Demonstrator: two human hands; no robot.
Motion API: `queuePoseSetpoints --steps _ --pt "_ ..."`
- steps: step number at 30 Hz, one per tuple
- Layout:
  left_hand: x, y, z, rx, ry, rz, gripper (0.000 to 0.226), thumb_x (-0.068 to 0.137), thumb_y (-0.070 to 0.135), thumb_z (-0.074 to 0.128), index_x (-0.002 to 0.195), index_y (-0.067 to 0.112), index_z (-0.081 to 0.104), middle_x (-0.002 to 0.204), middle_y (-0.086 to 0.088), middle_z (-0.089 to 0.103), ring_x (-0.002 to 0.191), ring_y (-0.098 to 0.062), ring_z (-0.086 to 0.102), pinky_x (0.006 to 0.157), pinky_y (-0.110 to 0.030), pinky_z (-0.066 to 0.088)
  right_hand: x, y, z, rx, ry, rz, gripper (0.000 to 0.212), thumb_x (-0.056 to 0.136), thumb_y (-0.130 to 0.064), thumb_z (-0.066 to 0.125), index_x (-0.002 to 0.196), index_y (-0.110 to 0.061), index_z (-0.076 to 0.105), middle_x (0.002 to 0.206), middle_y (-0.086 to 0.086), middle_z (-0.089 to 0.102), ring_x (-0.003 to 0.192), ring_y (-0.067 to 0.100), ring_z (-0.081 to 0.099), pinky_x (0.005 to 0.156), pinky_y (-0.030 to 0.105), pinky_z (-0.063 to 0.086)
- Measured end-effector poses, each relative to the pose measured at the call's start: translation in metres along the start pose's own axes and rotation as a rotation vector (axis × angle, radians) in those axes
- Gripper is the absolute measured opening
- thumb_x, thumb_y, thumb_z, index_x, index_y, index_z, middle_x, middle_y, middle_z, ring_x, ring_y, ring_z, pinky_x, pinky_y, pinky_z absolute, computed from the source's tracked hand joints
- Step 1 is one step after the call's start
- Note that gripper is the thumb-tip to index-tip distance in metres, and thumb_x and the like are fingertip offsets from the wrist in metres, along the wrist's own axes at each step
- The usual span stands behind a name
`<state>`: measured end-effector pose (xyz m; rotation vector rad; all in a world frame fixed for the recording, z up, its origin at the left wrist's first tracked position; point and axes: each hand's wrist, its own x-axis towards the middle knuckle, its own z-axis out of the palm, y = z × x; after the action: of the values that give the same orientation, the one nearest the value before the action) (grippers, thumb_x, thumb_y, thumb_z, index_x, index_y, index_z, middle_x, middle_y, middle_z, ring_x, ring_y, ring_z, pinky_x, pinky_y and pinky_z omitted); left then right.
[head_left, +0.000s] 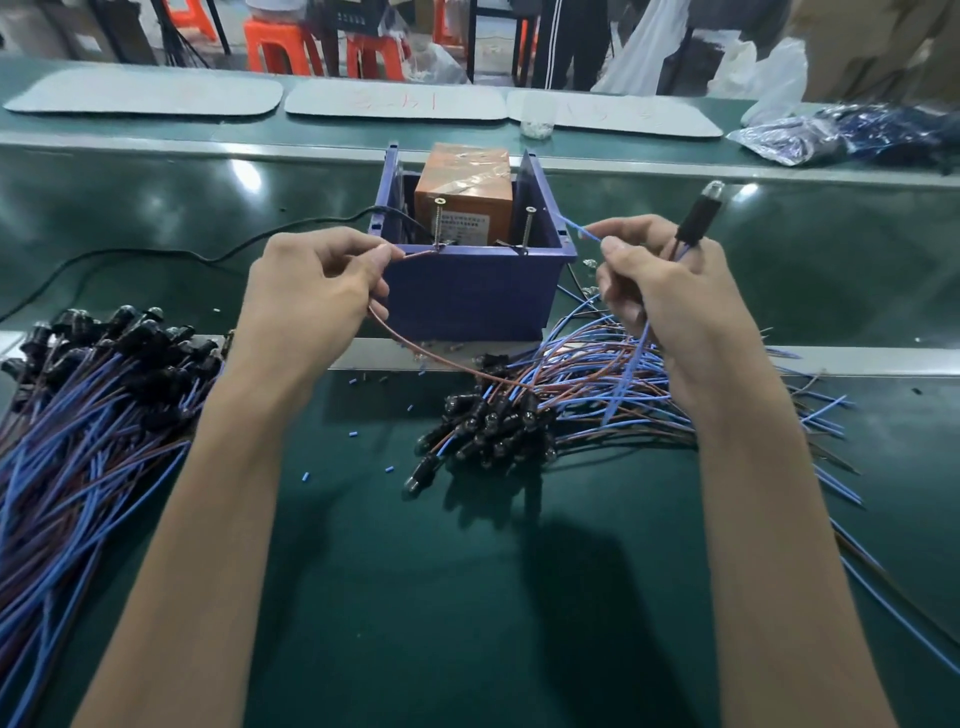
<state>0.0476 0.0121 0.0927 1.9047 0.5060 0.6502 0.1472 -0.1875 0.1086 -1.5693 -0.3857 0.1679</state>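
At the near rim of the blue box (470, 291), the left hand (317, 291) pinches the brown wire (431, 358), whose tip meets the left screw (440, 221). The right hand (670, 306) pinches the blue wire (582, 231) and grips the lamp (696, 218). That tip lies near the right screw (529, 228), apart from it. Both tips should probably touch their screws steadily at once.

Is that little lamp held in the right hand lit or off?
Off, it seems: the lamp shows no glow, and the blue wire stops short of the right screw.
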Motion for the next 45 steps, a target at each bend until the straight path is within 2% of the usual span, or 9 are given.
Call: queuePoseSetpoints --steps 2,7,10,12,17,21,26,31,45 --pt "0.001 0.0 0.003 0.014 0.022 -0.008 0.018 0.095 0.014 0.057 0.09 0.023 0.072 0.07 0.006 0.064 0.049 0.003 0.054 0.067 -0.022 0.05 0.0 0.001 0.0 -0.017 0.034 0.007 0.019 0.095 0.0 0.047 0.092 -0.007 0.064 0.058 0.002 0.048 0.036 0.0 0.04 0.04 0.008 0.029" --pt "0.002 0.001 0.006 0.021 0.02 -0.021 0.027 0.093 0.005 0.054 0.113 0.017 0.069 0.086 0.014 0.068 0.058 0.008 0.058 0.067 -0.006 0.047 0.003 0.003 0.0 -0.051 0.102 0.05 0.025 0.089 0.003 0.044 0.089 -0.007 0.068 0.057 0.001 0.05 0.037 0.001 0.034 0.039 0.01 0.027" --pt "-0.001 0.004 0.006 0.017 0.031 0.057 0.029 0.092 0.005 0.057 0.117 0.017 0.068 0.087 0.012 0.07 0.061 0.005 0.061 0.074 -0.013 0.05 0.003 0.003 0.002 -0.04 0.111 0.063 0.028 0.088 0.004 0.043 0.094 -0.007 0.069 0.056 -0.001 0.057 0.035 0.002 0.034 0.038 0.007 0.026" --pt "-0.003 0.007 0.007 0.005 0.056 0.111 0.029 0.09 0.008 0.062 0.116 0.02 0.07 0.087 0.009 0.072 0.063 0.002 0.064 0.075 -0.016 0.053 0.002 0.004 0.003 -0.048 0.108 0.045 0.026 0.089 0.002 0.046 0.096 -0.009 0.069 0.055 -0.005 0.063 0.037 0.003 0.036 0.039 0.008 0.028" --pt "-0.009 0.01 0.016 0.023 0.173 0.156 0.023 0.085 0.012 0.07 0.108 0.018 0.073 0.08 0.016 0.069 0.064 0.005 0.067 0.066 -0.007 0.05 0.0 0.008 0.006 -0.086 0.144 0.001 0.019 0.091 -0.004 0.053 0.092 -0.012 0.071 0.067 -0.002 0.072 0.046 0.004 0.043 0.049 0.014 0.037" --pt "-0.009 0.008 0.022 0.038 0.18 0.135 0.021 0.086 0.014 0.07 0.107 0.016 0.074 0.08 0.013 0.069 0.066 0.005 0.067 0.071 -0.01 0.052 0.001 0.01 0.006 -0.127 0.163 -0.011 0.017 0.092 -0.009 0.056 0.094 -0.01 0.072 0.077 0.001 0.075 0.049 0.0 0.048 0.055 0.015 0.041" --pt "-0.008 0.005 0.024 0.037 0.176 0.102 0.026 0.089 0.008 0.06 0.109 0.019 0.072 0.08 0.021 0.067 0.07 0.005 0.068 0.08 -0.018 0.055 0.003 0.013 0.006 -0.107 0.172 0.007 0.021 0.092 -0.006 0.051 0.095 -0.014 0.071 0.08 -0.005 0.075 0.045 -0.001 0.051 0.048 0.008 0.038" --pt "-0.008 0.004 0.024 0.034 0.184 0.092 0.026 0.089 0.007 0.059 0.108 0.018 0.073 0.08 0.022 0.067 0.069 0.006 0.068 0.079 -0.016 0.055 0.005 0.018 0.01 -0.029 0.115 0.038 0.024 0.095 -0.001 0.047 0.109 -0.005 0.066 0.089 0.0 0.073 0.045 -0.001 0.053 0.043 0.005 0.035" --pt "-0.005 -0.001 0.023 0.06 0.176 0.019 0.023 0.088 0.01 0.061 0.105 0.018 0.074 0.08 0.013 0.07 0.069 0.007 0.067 0.085 -0.022 0.055 0.008 0.03 0.017 -0.008 0.113 0.05 0.028 0.098 -0.004 0.044 0.12 -0.009 0.062 0.092 -0.007 0.071 0.05 -0.002 0.058 0.049 0.005 0.037"
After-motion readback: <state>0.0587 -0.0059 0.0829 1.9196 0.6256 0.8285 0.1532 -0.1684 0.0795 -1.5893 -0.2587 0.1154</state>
